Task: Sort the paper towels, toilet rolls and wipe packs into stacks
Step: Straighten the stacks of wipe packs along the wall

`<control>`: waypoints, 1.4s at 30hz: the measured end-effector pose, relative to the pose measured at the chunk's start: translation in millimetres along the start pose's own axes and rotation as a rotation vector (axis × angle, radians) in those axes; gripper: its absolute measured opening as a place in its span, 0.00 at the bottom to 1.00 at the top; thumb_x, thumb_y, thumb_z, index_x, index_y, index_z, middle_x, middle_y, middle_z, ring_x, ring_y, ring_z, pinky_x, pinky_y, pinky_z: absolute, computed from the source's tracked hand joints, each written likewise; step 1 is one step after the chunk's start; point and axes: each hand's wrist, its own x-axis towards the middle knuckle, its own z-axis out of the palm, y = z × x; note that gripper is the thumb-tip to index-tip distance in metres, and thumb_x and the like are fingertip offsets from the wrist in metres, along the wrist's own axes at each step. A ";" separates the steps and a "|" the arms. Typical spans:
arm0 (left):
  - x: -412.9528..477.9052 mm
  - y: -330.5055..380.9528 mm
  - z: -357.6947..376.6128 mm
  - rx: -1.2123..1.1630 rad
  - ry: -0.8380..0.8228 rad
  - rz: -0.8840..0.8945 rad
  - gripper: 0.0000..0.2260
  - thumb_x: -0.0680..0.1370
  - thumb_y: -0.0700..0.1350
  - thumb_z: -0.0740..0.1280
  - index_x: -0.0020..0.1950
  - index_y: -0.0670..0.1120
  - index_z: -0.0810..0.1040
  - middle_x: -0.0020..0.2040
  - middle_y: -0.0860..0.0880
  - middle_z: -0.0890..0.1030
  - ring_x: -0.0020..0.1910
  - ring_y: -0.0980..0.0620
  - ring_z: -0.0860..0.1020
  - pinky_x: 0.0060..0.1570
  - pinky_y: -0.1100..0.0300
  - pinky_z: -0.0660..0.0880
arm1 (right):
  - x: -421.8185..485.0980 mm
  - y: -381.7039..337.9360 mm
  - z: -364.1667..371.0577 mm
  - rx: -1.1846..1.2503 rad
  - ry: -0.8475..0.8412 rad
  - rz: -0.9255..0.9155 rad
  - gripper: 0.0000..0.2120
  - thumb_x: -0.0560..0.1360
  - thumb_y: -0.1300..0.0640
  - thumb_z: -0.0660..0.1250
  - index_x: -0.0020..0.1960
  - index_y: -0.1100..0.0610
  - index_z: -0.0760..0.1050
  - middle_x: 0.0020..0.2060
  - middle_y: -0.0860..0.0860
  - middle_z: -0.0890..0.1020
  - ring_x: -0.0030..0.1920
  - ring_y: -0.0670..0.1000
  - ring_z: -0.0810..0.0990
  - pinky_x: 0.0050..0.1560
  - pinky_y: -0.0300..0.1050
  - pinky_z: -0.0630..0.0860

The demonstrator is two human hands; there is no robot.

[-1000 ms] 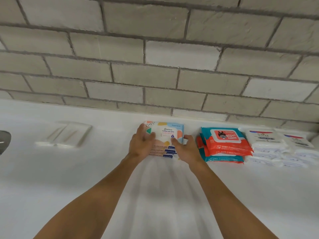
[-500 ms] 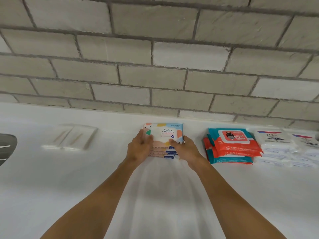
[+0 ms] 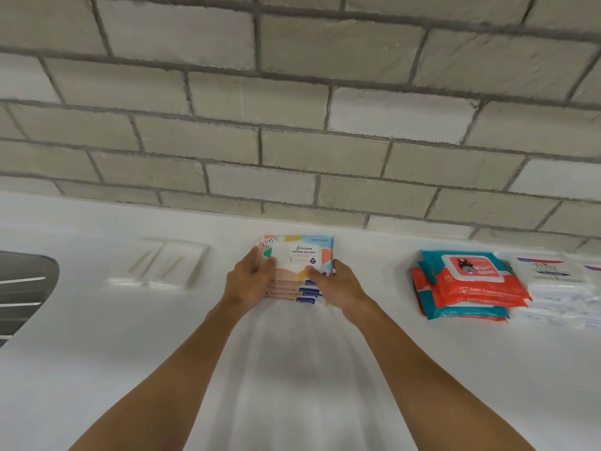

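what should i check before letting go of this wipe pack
1. Top pack lies on the matching stack: ok.
2. Left hand and right hand grip its two sides: ok.
3. Top pack's edges flush with the stack: cannot tell, the hands cover the sides.
4. Stack stands apart from the red stack: ok.
5. Red stack squared up: not ok, its packs are fanned.
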 end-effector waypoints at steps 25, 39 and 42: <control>18.6 -29.1 -57.4 -0.082 -0.009 -0.064 0.21 0.81 0.57 0.59 0.73 0.54 0.67 0.61 0.50 0.79 0.48 0.54 0.79 0.41 0.61 0.78 | -11.2 -28.9 54.2 -0.045 -0.003 -0.025 0.21 0.78 0.43 0.63 0.67 0.52 0.68 0.62 0.51 0.79 0.51 0.49 0.79 0.46 0.40 0.77; -18.6 5.7 -81.9 -0.120 0.200 0.067 0.19 0.79 0.53 0.65 0.70 0.53 0.70 0.70 0.50 0.72 0.61 0.49 0.72 0.48 0.58 0.71 | -91.3 -9.8 28.8 0.140 0.205 -0.118 0.18 0.79 0.47 0.64 0.68 0.47 0.71 0.65 0.50 0.77 0.60 0.51 0.78 0.47 0.35 0.73; -38.8 24.5 -68.6 -0.154 0.159 0.138 0.19 0.79 0.53 0.65 0.69 0.53 0.71 0.68 0.52 0.73 0.57 0.53 0.73 0.49 0.58 0.75 | -112.3 -7.8 17.3 0.175 0.241 -0.141 0.15 0.79 0.49 0.64 0.65 0.47 0.74 0.60 0.47 0.78 0.56 0.48 0.78 0.42 0.29 0.71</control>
